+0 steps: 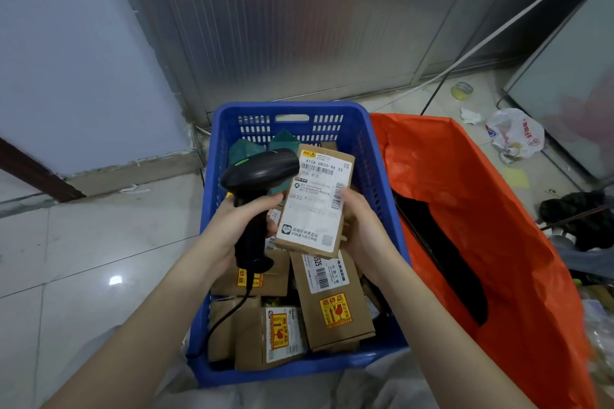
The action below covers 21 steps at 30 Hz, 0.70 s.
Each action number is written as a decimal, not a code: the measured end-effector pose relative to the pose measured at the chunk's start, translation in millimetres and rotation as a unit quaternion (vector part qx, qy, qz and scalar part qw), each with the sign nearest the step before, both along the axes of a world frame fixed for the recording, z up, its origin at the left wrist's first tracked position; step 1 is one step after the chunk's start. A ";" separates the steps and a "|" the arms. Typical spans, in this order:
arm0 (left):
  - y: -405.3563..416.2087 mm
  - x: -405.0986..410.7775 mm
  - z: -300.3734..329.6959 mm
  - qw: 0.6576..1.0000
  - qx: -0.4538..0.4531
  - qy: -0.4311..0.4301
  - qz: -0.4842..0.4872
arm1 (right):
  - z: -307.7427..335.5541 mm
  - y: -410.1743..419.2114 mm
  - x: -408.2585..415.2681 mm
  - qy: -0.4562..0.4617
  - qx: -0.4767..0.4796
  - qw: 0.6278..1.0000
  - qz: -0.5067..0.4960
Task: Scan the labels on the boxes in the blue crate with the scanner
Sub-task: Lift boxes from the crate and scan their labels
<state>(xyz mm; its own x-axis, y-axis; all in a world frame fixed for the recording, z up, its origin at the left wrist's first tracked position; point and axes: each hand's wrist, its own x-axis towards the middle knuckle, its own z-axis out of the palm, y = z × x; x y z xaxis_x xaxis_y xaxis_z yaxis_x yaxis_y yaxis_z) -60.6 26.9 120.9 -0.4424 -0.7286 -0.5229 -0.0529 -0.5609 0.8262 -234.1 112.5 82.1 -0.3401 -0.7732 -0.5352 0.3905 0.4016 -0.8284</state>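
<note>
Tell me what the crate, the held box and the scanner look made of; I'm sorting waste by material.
Crate: moulded plastic, glossy blue, slotted walls.
Box: brown cardboard, matte, with a white paper label.
Scanner: black plastic, probably, with a smooth, slightly shiny head.

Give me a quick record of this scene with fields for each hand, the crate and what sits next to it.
left hand: grips black corded scanner, green light on
right hand: holds a cardboard box, white label facing up, above the crate
blue crate: on tiled floor, holds more labelled boxes, some with yellow fragile stickers
right of crate: orange bag, open
scanner aim: head beside the held box's label
</note>
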 end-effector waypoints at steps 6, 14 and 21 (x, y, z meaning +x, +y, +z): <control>-7.6 -2.0 -16.1 1.000 0.014 -0.013 -0.010 | -11.4 -8.6 -1.6 -0.034 -0.010 0.998 0.059; -32.8 1.6 -36.7 0.999 -0.007 -0.047 0.027 | -31.1 -38.0 -14.7 0.014 0.033 0.998 -0.043; -52.7 1.0 -61.7 0.994 -0.031 -0.082 0.059 | -61.3 -62.9 -25.7 0.085 0.086 0.987 -0.107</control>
<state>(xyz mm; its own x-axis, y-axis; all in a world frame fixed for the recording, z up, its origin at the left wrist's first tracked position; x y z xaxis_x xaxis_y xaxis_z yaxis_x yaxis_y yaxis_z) -59.6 -25.8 59.2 -0.2648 -0.8039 -0.5326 -0.1258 -0.5187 0.8456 -259.7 49.6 20.7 -0.5819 -0.5766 -0.5735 0.3424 0.4659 -0.8159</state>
